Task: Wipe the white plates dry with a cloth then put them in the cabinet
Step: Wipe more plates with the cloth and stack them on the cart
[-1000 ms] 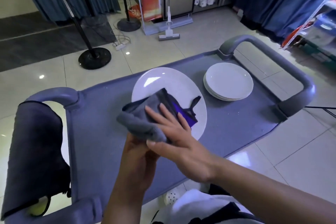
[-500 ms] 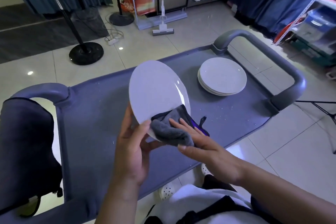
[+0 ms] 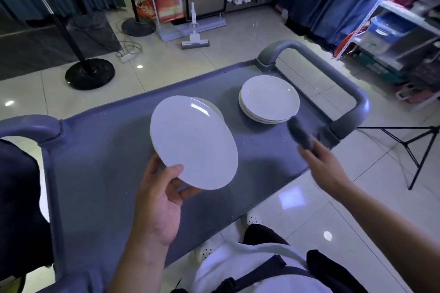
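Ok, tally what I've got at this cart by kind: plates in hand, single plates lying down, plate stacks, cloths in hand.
Plates in hand: 1, the held plate, left hand
Single plates on the cart: 1, the half-hidden plate
Plate stacks: 1, the stack
Cloths in hand: 1, the grey cloth, right hand
Total: 4
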A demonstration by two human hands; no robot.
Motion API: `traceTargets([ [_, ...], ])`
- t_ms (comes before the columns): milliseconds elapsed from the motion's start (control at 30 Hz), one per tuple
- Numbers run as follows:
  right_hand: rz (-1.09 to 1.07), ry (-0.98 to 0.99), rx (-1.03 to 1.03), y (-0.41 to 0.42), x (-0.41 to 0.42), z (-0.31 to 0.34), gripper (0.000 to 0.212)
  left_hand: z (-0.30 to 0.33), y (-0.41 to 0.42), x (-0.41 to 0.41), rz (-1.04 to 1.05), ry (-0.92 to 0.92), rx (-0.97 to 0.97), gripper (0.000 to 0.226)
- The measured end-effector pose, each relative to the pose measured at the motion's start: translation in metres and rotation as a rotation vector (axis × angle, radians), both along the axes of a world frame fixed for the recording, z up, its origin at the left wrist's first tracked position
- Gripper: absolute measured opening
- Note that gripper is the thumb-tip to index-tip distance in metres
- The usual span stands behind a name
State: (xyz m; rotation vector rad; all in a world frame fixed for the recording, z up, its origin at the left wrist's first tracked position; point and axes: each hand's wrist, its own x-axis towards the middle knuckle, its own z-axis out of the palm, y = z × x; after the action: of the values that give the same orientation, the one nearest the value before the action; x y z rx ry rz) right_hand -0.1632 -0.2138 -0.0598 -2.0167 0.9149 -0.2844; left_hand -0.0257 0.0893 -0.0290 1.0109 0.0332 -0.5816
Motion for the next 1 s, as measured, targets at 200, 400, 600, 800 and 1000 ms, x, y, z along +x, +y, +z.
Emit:
traceTargets([
  [200, 0.694, 0.634, -0.541, -0.008, -0.018, -0.100, 0.078, -0.006, -0.006, -0.004, -0.005, 0.052, 0.014, 0.048],
  [400, 0.683, 0.638, -0.487, -0.009, -0.021, -0.108, 0.078, -0.010, -0.012, -0.005, 0.014, 0.052, 0.061, 0.042],
  [600, 0.361, 0.369, 0.174, -0.028, 0.022, -0.031, 0.045, -0.008, -0.046, 0.002, -0.040, 0.069, 0.058, 0.050],
  [800, 0.070, 0.021, 0.763, -0.063, 0.069, 0.027, 0.021, -0.004, -0.105, 0.001, -0.133, 0.190, 0.031, 0.058],
  [1000, -0.125, 0.005, 0.896, -0.122, 0.072, 0.020, 0.025, -0.007, -0.158, 0.005, -0.100, 0.199, 0.128, 0.057],
])
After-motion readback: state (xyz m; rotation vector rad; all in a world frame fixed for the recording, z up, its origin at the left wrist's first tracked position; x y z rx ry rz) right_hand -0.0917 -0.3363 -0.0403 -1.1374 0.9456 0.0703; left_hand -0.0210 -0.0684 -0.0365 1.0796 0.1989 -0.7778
